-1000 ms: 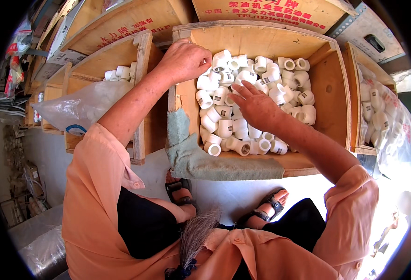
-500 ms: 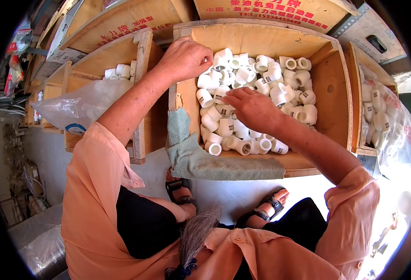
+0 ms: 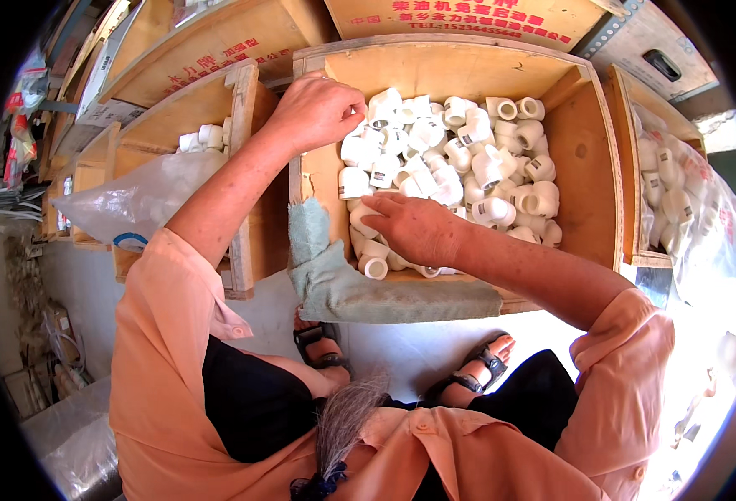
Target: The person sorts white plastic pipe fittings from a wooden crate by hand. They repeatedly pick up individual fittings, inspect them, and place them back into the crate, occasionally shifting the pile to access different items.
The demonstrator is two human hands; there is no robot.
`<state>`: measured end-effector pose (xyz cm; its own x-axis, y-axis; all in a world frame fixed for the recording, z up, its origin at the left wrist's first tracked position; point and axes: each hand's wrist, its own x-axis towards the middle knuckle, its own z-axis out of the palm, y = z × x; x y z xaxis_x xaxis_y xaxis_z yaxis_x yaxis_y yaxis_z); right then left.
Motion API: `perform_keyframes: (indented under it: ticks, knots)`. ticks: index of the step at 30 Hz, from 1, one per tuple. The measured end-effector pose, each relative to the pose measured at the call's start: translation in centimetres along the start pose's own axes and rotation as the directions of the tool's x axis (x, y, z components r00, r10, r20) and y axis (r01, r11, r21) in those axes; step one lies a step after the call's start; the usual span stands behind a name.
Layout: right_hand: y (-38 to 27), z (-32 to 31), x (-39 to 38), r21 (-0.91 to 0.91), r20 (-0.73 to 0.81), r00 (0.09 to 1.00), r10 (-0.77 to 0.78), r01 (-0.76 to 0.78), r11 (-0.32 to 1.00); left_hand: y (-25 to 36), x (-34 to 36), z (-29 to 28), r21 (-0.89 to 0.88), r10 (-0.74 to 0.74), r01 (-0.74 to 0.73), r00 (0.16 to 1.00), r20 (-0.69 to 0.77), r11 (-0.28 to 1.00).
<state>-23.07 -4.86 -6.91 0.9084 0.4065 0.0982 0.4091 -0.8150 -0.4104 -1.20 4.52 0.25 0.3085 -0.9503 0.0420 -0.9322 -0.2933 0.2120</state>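
The right hand (image 3: 414, 230) has been slid down to the near pieces in the pile of white pipe fittings (image 3: 447, 171), fingers curled over some. The left hand (image 3: 314, 108) is pinched shut at the wooden box (image 3: 589, 175) edge; what is held cannot be told.

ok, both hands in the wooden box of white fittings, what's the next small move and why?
Probably close the right hand on the fittings beneath it and lift. It lies palm-down on the near end of the pile of white pipe fittings, fingers spread over several, while the left hand pinches at the pile's far left edge in the wooden box.
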Motion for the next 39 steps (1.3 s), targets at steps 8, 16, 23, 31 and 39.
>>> perform_keyframes:
  ticks: [8,16,23,31,39]
  knots:
    - [5.8,-5.4,-4.4,-0.215,-0.013,0.961,0.277,-0.273,0.938,0.2,0.1,-0.1,0.031,-0.006,0.005,0.999,0.039,0.999]
    - [7.3,-7.7,-8.2,-0.198,0.099,0.704,0.703,-0.678,0.708,-0.3,-0.1,0.4,-0.009,0.015,-0.015,1.000,-0.018,1.000]
    - [8.8,-6.1,-8.5,-0.107,0.063,0.737,0.673,-0.665,0.739,-0.1,0.0,0.1,0.051,0.002,-0.003,0.999,0.033,0.999]
    - [8.9,-7.3,-6.2,0.070,0.000,0.849,0.528,-0.527,0.847,-0.3,0.0,0.3,0.052,-0.005,0.004,1.000,0.028,0.999]
    - [10.1,-9.4,-3.6,0.032,0.112,0.806,0.582,-0.588,0.808,-0.1,0.1,0.2,0.052,-0.004,0.002,1.000,0.028,0.999]
